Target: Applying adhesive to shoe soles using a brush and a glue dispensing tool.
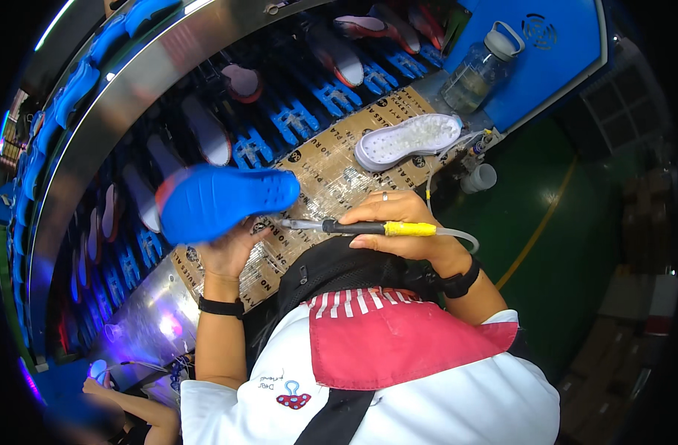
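Observation:
My left hand [231, 252] holds up a blue shoe sole [231, 204] from below, its fingers mostly hidden behind it. The sole has shallow grooves and a reddish blur at its left end. In my right hand [409, 211] is a glue brush [409, 229] with a black and yellow handle and a clear tube at its back end. Its pale tip points left, just right of my left thumb and below the sole. A white shoe sole [409, 142] with a studded inside lies on the cardboard [320, 182], beyond my right hand.
A curved metal-edged rack [86, 141] carries several shoe parts over blue clamps [290, 122]. A clear bottle [476, 74] stands by a blue cabinet [550, 44]. A white cup [480, 178] hangs near the table's right end. At lower left, another person's hand [95, 387] holds something pale.

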Demonstrator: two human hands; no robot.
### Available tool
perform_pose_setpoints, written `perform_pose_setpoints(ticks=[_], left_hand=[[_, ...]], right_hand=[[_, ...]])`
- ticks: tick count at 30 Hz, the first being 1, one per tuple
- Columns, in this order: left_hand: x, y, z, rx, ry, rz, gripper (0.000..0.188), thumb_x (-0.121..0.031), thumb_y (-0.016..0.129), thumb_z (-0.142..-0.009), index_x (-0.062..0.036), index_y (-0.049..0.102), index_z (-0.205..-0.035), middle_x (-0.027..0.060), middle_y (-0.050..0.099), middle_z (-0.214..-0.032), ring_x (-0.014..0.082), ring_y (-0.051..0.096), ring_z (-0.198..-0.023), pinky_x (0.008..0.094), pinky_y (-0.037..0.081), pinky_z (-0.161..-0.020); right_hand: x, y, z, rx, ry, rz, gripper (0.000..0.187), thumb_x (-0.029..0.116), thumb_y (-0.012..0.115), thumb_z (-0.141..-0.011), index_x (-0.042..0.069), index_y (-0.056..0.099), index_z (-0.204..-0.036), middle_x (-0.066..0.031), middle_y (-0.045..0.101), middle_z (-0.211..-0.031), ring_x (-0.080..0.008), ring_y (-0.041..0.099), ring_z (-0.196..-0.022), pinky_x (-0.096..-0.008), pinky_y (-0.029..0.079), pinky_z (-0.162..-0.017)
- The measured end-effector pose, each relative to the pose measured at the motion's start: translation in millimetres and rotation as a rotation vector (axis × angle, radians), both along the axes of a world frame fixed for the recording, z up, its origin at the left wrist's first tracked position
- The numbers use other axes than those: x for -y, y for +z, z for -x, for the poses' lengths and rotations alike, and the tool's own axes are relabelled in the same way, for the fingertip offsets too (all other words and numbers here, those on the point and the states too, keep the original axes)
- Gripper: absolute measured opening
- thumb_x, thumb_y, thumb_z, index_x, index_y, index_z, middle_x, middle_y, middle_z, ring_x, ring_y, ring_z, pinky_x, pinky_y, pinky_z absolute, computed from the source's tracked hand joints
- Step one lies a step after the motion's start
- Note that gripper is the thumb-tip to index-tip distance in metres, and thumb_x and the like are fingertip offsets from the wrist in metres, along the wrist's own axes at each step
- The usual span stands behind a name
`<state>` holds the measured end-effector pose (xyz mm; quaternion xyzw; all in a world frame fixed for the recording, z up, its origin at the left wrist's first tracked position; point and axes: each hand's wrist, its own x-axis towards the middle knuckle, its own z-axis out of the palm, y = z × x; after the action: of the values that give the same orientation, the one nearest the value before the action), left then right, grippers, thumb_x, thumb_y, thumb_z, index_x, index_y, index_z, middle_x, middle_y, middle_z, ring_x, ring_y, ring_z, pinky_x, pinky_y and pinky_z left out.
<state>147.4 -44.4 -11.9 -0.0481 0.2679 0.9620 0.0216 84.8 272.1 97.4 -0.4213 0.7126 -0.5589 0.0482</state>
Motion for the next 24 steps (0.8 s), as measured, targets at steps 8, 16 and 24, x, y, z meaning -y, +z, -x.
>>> perform_pose_setpoints(ticks=[8,16,24], left_hand=[[-20,-39,-14,0.223,-0.185,-0.313,0.083,-0.065,0.03,-0.087,-0.0058,0.027,-0.144,0.0283,0.037,-0.138,0.0501,0.044,-0.119,0.064,0.045,-0.086],[-49,4,0,0.082,-0.18,-0.197,0.078,-0.062,0.036,-0.085,-0.0071,0.034,-0.14,0.0244,0.049,-0.127,0.0459,0.055,-0.106,0.0558,0.054,-0.074],[-88,62,10,-0.028,-0.056,-0.256,0.078,-0.062,0.046,-0.081,-0.0128,0.035,-0.141,0.013,0.045,-0.137,0.034,0.049,-0.121,0.0544,0.043,-0.096]], right_hand=[[6,4,-1,0.065,-0.193,0.05,0.023,0.008,0.073,-0.074,0.001,0.066,-0.094,-0.0088,0.065,-0.076,-0.0146,0.061,-0.066,-0.0253,0.046,-0.06],[35,31,0,0.217,-0.174,0.179,0.012,0.005,0.067,-0.077,-0.001,0.062,-0.086,-0.0065,0.064,-0.071,-0.0086,0.06,-0.064,-0.0233,0.046,-0.056],[74,70,9,-0.285,-0.462,0.138,0.016,0.005,0.07,-0.073,0.0,0.062,-0.085,-0.0103,0.062,-0.071,-0.0195,0.062,-0.06,-0.0289,0.047,-0.055]])
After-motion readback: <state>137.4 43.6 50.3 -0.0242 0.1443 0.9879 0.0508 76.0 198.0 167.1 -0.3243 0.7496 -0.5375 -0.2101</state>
